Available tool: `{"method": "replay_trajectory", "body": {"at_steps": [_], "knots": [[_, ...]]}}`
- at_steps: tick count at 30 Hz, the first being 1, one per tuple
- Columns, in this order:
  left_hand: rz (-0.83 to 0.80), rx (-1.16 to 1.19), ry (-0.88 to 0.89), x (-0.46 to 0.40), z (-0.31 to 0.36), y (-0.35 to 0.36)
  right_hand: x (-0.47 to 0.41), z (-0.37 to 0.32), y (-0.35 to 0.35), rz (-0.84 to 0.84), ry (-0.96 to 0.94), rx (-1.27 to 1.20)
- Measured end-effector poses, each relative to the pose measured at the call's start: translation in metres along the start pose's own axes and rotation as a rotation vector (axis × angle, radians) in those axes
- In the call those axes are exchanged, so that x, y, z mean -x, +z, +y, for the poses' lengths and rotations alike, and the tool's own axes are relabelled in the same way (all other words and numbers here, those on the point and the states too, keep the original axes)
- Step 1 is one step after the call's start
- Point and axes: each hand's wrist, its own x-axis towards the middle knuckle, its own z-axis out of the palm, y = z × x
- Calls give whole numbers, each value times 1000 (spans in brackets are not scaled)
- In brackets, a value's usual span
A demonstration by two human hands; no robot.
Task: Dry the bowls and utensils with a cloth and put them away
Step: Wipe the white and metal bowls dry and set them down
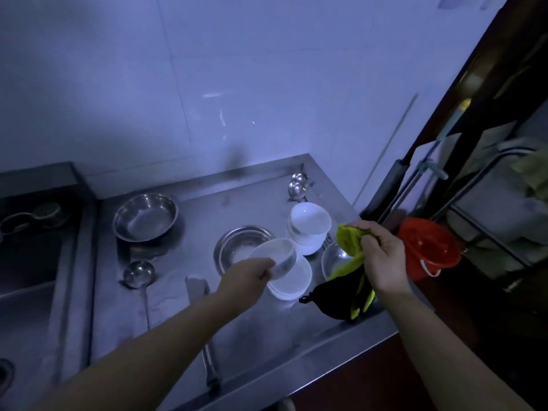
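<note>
My left hand (252,274) grips a clear plastic bowl (277,256) by its rim and holds it tilted above a white plate (293,281). A yellow-green and black cloth (351,262) hangs from my right hand (382,256), just right of the bowl. A stack of white bowls (308,226) stands behind. On the steel counter (258,327) sit a large steel bowl (145,216), a second steel bowl (237,244) partly hidden by the plastic one, and a small steel bowl (333,259) under the cloth. A ladle (138,274), a spatula (201,318) and spoons (298,186) lie around.
A sink (26,262) lies at the left with a dark stove or box behind it. A red bucket (427,247) stands off the counter's right edge, beside a metal rack (489,203) and a dark door frame. A tiled wall backs the counter.
</note>
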Motion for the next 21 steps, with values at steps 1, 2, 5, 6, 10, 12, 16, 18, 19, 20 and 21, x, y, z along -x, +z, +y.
{"method": "replay_trajectory", "body": {"at_steps": [1, 2, 5, 6, 10, 12, 16, 18, 19, 20, 21], "knots": [[-13, -31, -3, -5, 1, 13, -3, 7, -5, 1, 12, -2], [-37, -68, 4, -9, 1, 25, -5, 13, -10, 0, 22, -9], [-139, -277, 40, -20, -1, 50, -11, 25, -16, -12, 67, -71], [-163, -348, 92, -21, 0, 54, -13, 28, -18, -16, 80, -87], [-164, -494, 285, -28, -8, 77, -20, 40, -22, -37, 115, -81], [-159, -512, 308, -27, -8, 84, -23, 45, -23, -49, 133, -65], [-154, -527, 331, -26, -11, 94, -27, 52, -22, -87, 135, -42], [-115, -501, 337, -26, -15, 98, -29, 54, -20, -103, 137, -36], [-72, -483, 340, -26, -16, 98, -31, 55, -18, -110, 140, -29], [-12, -457, 350, -25, -15, 97, -32, 55, -16, -119, 143, -27], [54, -422, 362, -22, -16, 96, -32, 54, -12, -129, 146, -35]]}}
